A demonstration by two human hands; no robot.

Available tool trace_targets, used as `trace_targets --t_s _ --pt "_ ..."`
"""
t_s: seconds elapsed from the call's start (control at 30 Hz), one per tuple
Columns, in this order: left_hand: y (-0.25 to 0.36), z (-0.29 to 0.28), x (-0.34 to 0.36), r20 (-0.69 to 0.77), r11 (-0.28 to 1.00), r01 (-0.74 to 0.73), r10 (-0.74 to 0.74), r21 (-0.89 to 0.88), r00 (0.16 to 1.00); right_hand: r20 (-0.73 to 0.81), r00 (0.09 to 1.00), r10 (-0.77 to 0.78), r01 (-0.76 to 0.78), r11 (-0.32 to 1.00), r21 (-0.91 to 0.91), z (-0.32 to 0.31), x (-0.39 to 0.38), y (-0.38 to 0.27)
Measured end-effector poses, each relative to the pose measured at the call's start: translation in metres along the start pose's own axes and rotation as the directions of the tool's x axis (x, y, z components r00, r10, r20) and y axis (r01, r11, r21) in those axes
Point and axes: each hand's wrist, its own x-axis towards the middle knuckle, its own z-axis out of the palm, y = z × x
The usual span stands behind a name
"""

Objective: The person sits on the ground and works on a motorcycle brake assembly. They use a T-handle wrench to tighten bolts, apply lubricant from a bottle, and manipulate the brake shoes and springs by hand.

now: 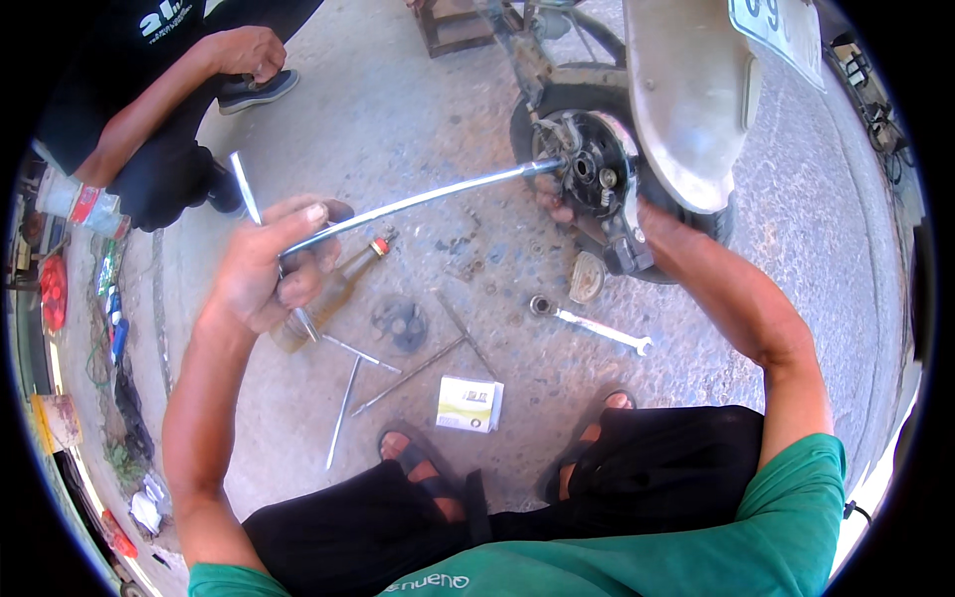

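Note:
My left hand (274, 264) is closed round the crossbar of a long chrome T-handle wrench (428, 204). Its shaft slants up to the right, and its far end meets the left side of a round dark brake plate (595, 164) at a two-wheeler's wheel (711, 217). A small coil spring (607, 191) shows on the plate's face. My right hand (657, 227) reaches round behind the lower part of the plate; fingertips come out at its left edge, and the palm is hidden. Whether the wrench end sits on a bolt, I cannot tell.
Below lie a combination wrench (597, 326), two more T-handle wrenches (343, 413) (413, 373), a dark round part (400, 323), a bottle (343, 289) and a small box (468, 403). A pale mudguard (686, 99) overhangs the wheel. Another person's hand (244, 52) is at upper left.

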Motion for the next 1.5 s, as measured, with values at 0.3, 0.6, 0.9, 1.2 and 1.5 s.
trace_targets --t_s 0.3,0.6,0.9,1.2,1.5 --pt "-0.006 0.019 -0.005 -0.026 0.837 -0.223 0.272 0.500 0.962 -0.037 0.997 0.063 -0.056 0.985 0.164 -0.044 0.007 0.006" --pt "-0.023 0.003 0.007 0.011 0.617 -0.417 0.551 0.667 0.834 -0.033 0.996 0.080 -0.074 0.987 0.143 -0.030 0.006 0.000" --pt "-0.006 -0.002 0.014 -0.037 0.789 -0.249 0.326 0.562 0.945 -0.043 0.993 0.106 -0.097 0.982 0.162 0.011 -0.010 -0.013" --pt "-0.004 -0.005 0.016 -0.055 0.975 -0.144 0.155 0.169 0.986 -0.029 0.993 0.113 -0.106 0.978 0.179 0.029 -0.019 -0.020" --pt "-0.002 -0.001 0.010 -0.149 0.937 -0.245 0.286 0.248 0.946 0.031 0.990 0.134 -0.138 0.970 0.200 0.022 -0.013 -0.018"
